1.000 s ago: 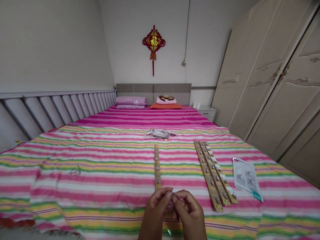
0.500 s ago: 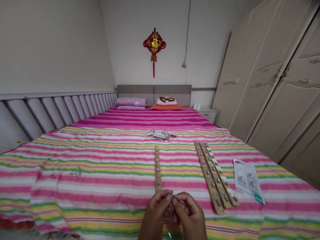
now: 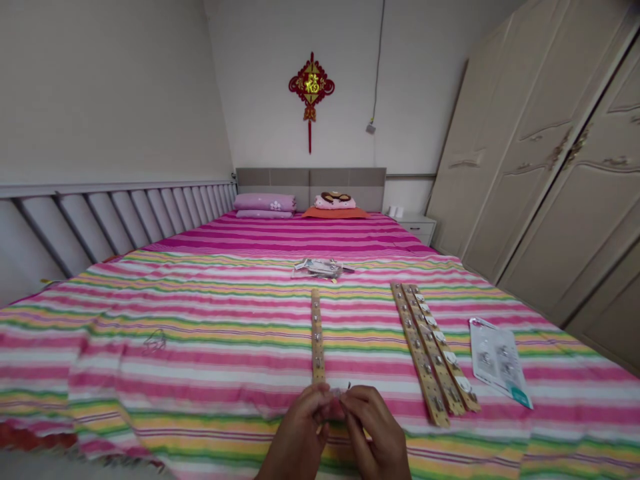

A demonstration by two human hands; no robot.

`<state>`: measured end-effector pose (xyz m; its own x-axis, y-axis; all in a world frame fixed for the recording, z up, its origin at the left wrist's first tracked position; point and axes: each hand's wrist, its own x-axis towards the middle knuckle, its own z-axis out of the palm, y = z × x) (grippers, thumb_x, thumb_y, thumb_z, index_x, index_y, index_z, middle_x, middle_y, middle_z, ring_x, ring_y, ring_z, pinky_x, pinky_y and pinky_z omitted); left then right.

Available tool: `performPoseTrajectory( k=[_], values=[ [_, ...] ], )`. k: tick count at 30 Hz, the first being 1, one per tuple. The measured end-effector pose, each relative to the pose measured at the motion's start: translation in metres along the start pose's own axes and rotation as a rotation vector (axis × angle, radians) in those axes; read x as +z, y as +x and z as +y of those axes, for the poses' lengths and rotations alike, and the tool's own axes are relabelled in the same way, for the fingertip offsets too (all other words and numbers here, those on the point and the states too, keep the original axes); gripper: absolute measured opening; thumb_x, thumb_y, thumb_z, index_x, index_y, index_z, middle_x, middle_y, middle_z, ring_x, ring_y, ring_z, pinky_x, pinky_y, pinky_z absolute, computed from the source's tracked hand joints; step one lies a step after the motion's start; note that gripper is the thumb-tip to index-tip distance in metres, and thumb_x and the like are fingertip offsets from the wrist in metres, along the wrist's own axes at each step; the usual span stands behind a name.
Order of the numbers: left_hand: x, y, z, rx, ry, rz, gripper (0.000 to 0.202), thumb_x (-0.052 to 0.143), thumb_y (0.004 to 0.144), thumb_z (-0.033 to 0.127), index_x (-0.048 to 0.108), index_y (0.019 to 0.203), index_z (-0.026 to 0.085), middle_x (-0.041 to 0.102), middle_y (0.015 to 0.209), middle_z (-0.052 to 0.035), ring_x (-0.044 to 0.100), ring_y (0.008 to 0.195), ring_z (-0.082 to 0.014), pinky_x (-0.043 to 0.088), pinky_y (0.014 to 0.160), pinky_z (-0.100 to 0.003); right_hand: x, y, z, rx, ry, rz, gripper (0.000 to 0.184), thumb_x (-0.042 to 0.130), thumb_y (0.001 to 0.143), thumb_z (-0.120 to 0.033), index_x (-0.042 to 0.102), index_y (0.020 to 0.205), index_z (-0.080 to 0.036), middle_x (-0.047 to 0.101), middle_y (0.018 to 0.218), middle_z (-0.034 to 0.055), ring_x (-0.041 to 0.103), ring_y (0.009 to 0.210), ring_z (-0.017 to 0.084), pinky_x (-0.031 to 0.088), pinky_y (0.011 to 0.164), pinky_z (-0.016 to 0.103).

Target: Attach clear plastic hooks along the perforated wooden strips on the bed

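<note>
I watched the left hand [image 3: 295, 432] and right hand [image 3: 374, 433] sink lower, both curled nearly shut and pinching a small object [image 3: 335, 404] I couldn't identify. It sat just beside the near end of a studded wooden strip [image 3: 317, 337].

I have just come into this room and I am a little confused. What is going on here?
A person's left hand and right hand are pinching a small object together, too small to identify. Just ahead of the hands lies a wooden strip with metal studs. Further right are more strips, some with white discs, and a card holding metal pieces. All of this lies on a striped bedspread.
</note>
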<state>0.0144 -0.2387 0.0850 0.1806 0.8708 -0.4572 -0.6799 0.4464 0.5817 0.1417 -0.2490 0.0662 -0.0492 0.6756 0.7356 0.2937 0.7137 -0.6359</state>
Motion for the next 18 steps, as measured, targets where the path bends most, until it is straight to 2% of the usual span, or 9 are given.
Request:
performPoseTrajectory(
  k=[5, 11, 18],
  values=[
    [-0.0056, -0.0041, 0.0076, -0.187, 0.013, -0.083, 0.01, 0.068, 0.07, 0.019, 0.06, 0.072, 0.013, 0.058, 0.062, 0.0035, 0.049, 0.049, -0.0027, 0.03, 0.046, -0.014, -0.0053, 0.0001, 0.0029, -0.041, -0.023, -0.068, 0.035, 0.05, 0.082, -0.003, 0.066, 0.104, -0.024, 0.064, 0.091, 0.0083, 0.065, 0.083, 0.019, 0.054, 0.068, 0.025],
    [-0.008, -0.0052, 0.0098, -0.121, 0.053, -0.123, 0.015, 0.074, 0.067, 0.02, 0.062, 0.071, 0.011, 0.059, 0.063, 0.0027, 0.048, 0.048, -0.0018, 0.03, 0.045, -0.012, -0.0045, -0.0001, 0.0029, -0.028, 0.011, -0.053, 0.034, 0.05, 0.083, -0.005, 0.066, 0.106, -0.026, 0.065, 0.091, 0.0083, 0.066, 0.082, 0.02, 0.056, 0.066, 0.027],
    [-0.0014, -0.0087, 0.0084, -0.048, 0.119, -0.126, 0.021, 0.077, 0.062, 0.025, 0.063, 0.066, 0.01, 0.058, 0.061, 0.0008, 0.049, 0.052, -0.0041, 0.031, 0.049, -0.015, -0.0067, -0.0001, 0.001, -0.026, 0.027, -0.059, 0.034, 0.05, 0.083, -0.006, 0.066, 0.105, -0.026, 0.066, 0.091, 0.0082, 0.065, 0.082, 0.02, 0.056, 0.065, 0.027]
  ],
)
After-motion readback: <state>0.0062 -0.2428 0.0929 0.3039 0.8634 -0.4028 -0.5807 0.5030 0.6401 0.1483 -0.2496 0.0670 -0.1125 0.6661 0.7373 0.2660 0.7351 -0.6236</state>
